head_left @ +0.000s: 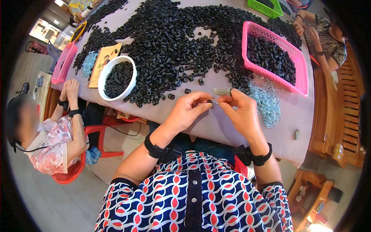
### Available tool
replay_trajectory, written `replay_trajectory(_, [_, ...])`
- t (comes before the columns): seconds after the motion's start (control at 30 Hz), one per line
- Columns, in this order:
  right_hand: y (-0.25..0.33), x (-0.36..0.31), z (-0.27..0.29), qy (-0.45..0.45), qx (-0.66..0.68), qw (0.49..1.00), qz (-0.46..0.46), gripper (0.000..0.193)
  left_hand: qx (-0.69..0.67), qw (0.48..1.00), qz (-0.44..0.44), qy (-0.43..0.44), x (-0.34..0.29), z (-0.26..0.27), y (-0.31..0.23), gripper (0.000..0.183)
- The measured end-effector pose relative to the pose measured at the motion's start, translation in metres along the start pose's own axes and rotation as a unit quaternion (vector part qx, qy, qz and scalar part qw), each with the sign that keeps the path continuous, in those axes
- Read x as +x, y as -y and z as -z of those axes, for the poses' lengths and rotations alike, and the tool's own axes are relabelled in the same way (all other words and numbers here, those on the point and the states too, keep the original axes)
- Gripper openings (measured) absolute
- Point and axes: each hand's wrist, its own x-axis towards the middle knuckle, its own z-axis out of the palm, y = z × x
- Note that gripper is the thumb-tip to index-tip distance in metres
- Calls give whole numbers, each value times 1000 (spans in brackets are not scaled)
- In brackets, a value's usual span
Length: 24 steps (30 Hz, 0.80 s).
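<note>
One small black piece (210,102) pinched in the left hand (188,110), right hand (241,108) curled just beside, its hold unclear

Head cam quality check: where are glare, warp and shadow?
Head view: blown-out glare at the lower right, near the rim; the slatted wooden bench curves with the fisheye; black vignette fills the corners; soft shadow on the lilac tablecloth below the right hand.

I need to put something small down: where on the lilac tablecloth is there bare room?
Bare lilac tablecloth lies right of the heap of clear, shiny pieces, around the small grey piece. Another patch lies between the left hand, right hand and cloth's near edge. Crowded: beyond the hands, where small black tubular pieces spread up to the pink perforated plastic basket.
</note>
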Motion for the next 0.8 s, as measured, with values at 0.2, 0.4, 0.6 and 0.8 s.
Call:
replay_trajectory(0.2, [-1, 2, -5, -4, 71, 997, -13, 15, -153, 986, 60, -26, 0, 6, 2, 24])
replay_trajectory(0.4, [-2, 6, -15, 16, 105, 994, -11, 14, -238, 969, 64, -20, -1, 8, 4, 23])
replay_trajectory(0.6, [8, 10, -16, 8, 42, 999, 7, 13, -208, 973, 96, 20, -4, 3, -1, 20])
replay_trajectory(0.8, [3, 6, -14, 20, 20, 1000, 12, 13, -213, 970, 114, 28, -6, 2, 4, 19])
